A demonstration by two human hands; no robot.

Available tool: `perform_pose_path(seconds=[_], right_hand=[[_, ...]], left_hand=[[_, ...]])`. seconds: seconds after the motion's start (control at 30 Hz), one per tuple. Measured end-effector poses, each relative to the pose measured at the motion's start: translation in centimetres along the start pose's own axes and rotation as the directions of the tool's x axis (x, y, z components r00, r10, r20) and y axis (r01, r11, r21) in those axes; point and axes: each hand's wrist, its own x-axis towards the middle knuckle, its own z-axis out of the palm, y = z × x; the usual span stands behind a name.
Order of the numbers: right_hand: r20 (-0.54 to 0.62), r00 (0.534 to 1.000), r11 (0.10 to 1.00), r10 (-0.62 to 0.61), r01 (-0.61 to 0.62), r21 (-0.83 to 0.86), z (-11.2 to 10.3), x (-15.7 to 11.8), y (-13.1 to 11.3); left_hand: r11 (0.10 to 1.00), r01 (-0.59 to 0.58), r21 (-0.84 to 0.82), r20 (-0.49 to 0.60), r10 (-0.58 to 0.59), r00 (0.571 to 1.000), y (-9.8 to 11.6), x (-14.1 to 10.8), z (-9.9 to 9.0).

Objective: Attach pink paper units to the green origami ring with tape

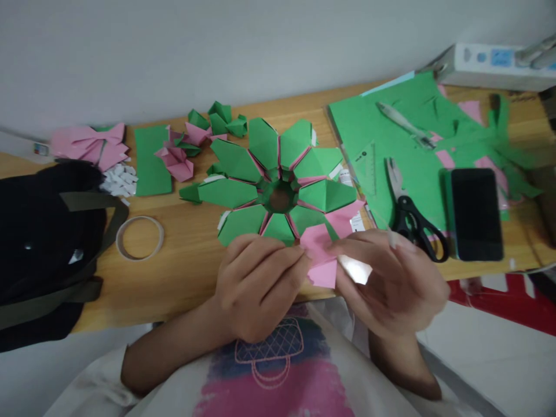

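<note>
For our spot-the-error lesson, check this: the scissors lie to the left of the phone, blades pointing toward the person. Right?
Not quite: the head view shows the scissors left of the phone, but their blades point away from the person, toward the wall.

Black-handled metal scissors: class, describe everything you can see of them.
The scissors with black, plastic-looking handles and grey metal blades lie on green paper. The blades point away from the person and look closed; the two finger loops point towards the near table edge. The right hand overlaps one loop in view; contact is unclear. A black-screened phone lies to their right.
</note>
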Motion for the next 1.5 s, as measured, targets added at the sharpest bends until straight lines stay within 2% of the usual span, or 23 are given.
perform_pose_path(seconds=[0.1, 0.33, 0.4, 0.53, 0.67, 0.77, 0.9, 1.0, 1.1, 1.2, 1.3, 1.5], right_hand=[[0.032, 0.999, 1.000, -0.023, 0.023, 0.002, -0.3, 0.0, 0.1], [0.050, 0.998, 0.999, 0.039, -0.039, -0.014, -0.6, -0.5, 0.1], [0.057, 0.997, 0.999, 0.050, -0.049, -0.008, -0.8, -0.5, 0.0], [0.077, 0.995, 0.998, 0.056, -0.054, -0.031, -1.0, -0.6, -0.2], [0.095, 0.993, 0.997, 0.075, -0.074, -0.014, -1.2, -0.7, -0.4], [0.089, 0.990, 0.993, 0.105, -0.109, 0.042, -1.4, -0.7, -0.7], [-0.015, 0.994, 0.991, 0.108, -0.106, 0.085, -1.1, -0.4, -1.4], [-0.056, 0.976, 0.974, 0.211, -0.205, 0.098, -0.6, 0.0, -2.1], [-0.023, 0.955, 0.953, 0.294, -0.291, 0.081, -0.1, 0.6, -2.8], [0.047, 0.949, 0.947, 0.311, -0.314, 0.064, 0.1, 1.3, -3.1], [0.065, 0.951, 0.950, 0.303, -0.307, 0.059, 0.1, 1.5, -3.1], [0.039, 0.954, 0.950, 0.299, -0.301, 0.079, 0.3, 1.2, -3.1]], left_hand=[[1.000, -0.008, -0.009, -0.028, 0.008, 1.000, 0.0, -0.1, 0.3], [0.999, -0.043, -0.012, -0.115, 0.041, 0.993, -0.2, -0.4, 1.6], [0.998, -0.015, -0.056, -0.128, 0.008, 0.992, -0.2, -0.3, 1.7], [0.961, 0.133, -0.242, -0.043, -0.148, 0.988, -0.6, 0.2, 1.1], [0.940, 0.262, -0.218, 0.011, -0.266, 0.964, -1.4, 1.2, 0.9], [0.950, 0.234, -0.207, 0.042, -0.230, 0.972, -1.8, 1.7, 1.3], [0.951, 0.200, -0.235, 0.026, -0.200, 0.979, -1.9, 1.8, 1.8], [0.950, 0.203, -0.238, 0.042, -0.199, 0.979, -1.9, 1.6, 1.8], [0.958, 0.196, -0.208, 0.075, -0.185, 0.980, -2.0, 1.7, 1.7], [0.967, 0.169, -0.193, 0.105, -0.150, 0.983, -2.3, 2.0, 1.5], [0.968, 0.148, -0.204, 0.128, -0.124, 0.984, -2.7, 2.2, 1.0], [0.937, 0.247, -0.248, 0.133, -0.219, 0.967, -3.1, 2.2, 0.3]])
